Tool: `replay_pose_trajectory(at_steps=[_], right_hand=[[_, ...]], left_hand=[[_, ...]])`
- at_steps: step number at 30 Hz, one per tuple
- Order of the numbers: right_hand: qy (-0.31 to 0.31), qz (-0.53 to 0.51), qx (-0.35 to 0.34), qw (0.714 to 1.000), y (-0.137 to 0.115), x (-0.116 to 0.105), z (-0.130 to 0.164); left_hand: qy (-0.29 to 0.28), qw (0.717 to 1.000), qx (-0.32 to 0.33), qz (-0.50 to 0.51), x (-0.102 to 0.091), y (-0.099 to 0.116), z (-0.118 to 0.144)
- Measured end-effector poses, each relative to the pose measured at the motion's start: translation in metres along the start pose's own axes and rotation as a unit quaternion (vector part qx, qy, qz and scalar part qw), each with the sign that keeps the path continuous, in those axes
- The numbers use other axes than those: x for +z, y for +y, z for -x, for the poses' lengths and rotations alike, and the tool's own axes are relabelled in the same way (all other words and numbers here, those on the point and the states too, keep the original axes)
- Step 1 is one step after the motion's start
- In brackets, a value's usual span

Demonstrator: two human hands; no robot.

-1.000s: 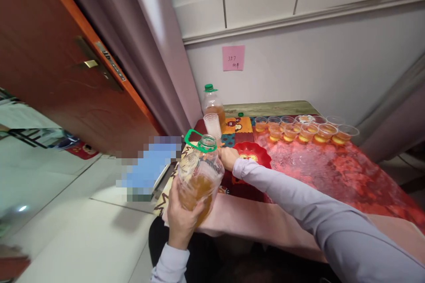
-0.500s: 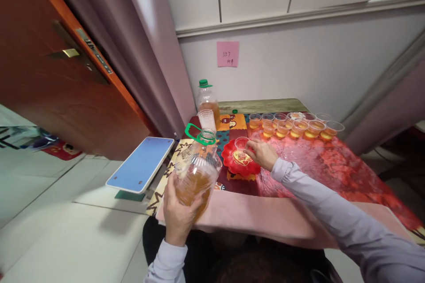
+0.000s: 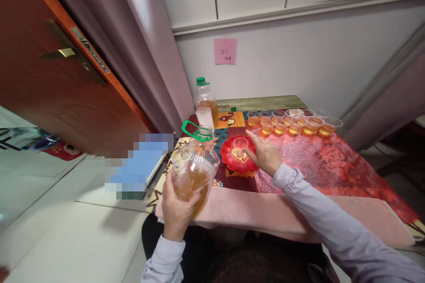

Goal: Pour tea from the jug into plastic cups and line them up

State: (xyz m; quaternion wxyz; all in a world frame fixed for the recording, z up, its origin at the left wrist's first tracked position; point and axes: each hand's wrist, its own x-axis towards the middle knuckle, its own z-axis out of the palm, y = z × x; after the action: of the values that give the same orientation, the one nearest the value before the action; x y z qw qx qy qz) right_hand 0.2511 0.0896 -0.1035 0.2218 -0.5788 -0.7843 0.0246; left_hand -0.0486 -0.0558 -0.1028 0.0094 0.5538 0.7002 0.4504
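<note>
- Head view is showing a clear cup (image 3: 239, 143) standing upright and empty on a red plate (image 3: 229, 161), near the table's front left part.
- Right hand (image 3: 264, 155) is resting at the cup's right side, thumb and fingers loosely curled toward it, index finger pointing out over the plate; whether the fingertips are touching the cup I cannot tell.
- Left hand (image 3: 177, 210) is gripping a big jug (image 3: 194, 170) from below, fingers wrapped tightly round its lower body; the jug is being held off the table's front left corner, tilted slightly, amber liquid filling its lower part.
- A green ring and handle (image 3: 191, 130) are sitting at the jug's open neck.
- Behind the jug, a stack of cups (image 3: 205, 118) is standing just in front of a second bottle (image 3: 205, 97) with a green cap.
- A small green cap (image 3: 233, 109) is lying beyond the plate.
- Filled cups (image 3: 292, 123) are standing in two rows along the table's far edge, each holding amber liquid.
- A patterned red cloth under clear film is covering the table (image 3: 318, 168); a pink strip is hanging over its near edge.
- A pink note (image 3: 225, 51) is sticking to the wall above.
- A brown door (image 3: 49, 75) is standing at the left.
</note>
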Motion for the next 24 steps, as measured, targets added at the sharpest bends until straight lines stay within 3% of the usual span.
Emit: replay_pose_trajectory(at_steps=[3, 10, 16, 24], right_hand=[[0.039, -0.07, 0.014, 0.997, 0.008, 0.018, -0.006], [0.004, -0.201, 0.058, 0.978, 0.011, 0.065, -0.025], [-0.016, -0.193, 0.095, 0.976, 0.006, 0.065, -0.022], [-0.021, -0.185, 0.079, 0.979, 0.006, 0.059, -0.02]], left_hand=[[-0.004, 1.0, 0.004, -0.004, 0.0, 0.001, -0.001], [0.017, 1.0, 0.013, -0.022, 0.004, 0.003, -0.001], [0.021, 0.999, 0.012, -0.026, 0.005, 0.001, 0.0], [0.014, 1.0, 0.011, -0.025, 0.005, 0.003, -0.004]])
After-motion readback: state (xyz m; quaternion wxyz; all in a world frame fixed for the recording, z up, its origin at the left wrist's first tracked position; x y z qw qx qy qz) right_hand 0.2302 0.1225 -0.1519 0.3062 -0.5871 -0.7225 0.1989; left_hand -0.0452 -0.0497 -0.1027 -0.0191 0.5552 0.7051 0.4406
